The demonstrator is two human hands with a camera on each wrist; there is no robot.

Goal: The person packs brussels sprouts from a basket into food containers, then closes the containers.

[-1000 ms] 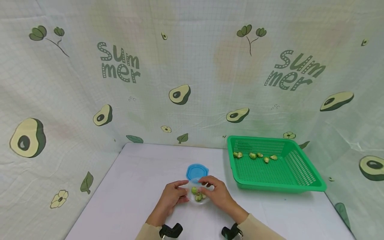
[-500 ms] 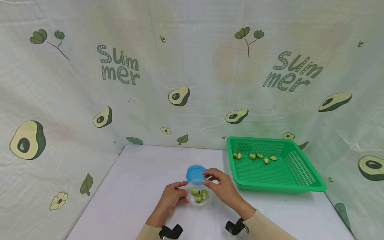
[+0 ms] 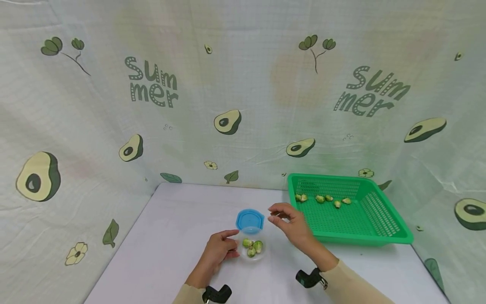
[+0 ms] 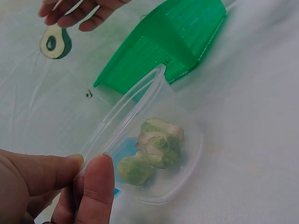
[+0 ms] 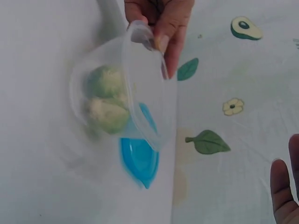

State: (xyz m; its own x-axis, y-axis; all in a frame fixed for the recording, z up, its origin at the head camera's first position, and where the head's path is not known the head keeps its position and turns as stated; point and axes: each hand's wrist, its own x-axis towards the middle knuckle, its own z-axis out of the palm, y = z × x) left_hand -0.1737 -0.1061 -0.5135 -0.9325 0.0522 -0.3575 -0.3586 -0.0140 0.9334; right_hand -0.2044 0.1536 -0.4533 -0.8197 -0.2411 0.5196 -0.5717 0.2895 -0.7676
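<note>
My left hand (image 3: 220,249) pinches the rim of a clear plastic food container (image 4: 187,168) between thumb and fingers. Three Brussels sprouts (image 3: 251,247) show inside it in the head view, on the container's bottom. Just behind it lies a blue lid (image 3: 249,218), partly seen through the clear plastic. My right hand (image 3: 291,226) is raised between the lid and the basket, fingers slightly bent and holding nothing. The left wrist view shows this right hand (image 4: 84,11) at the top, apart from the container.
A green plastic basket (image 3: 357,221) stands on the right of the white table (image 3: 190,219), with several Brussels sprouts (image 3: 328,198) near its back left. A white cloth with avocado prints (image 3: 250,84) hangs behind and at the sides.
My right hand has let go of a Brussels sprout in the container, then drawn away up and right toward the basket. My left hand keeps its place at the container's rim.
</note>
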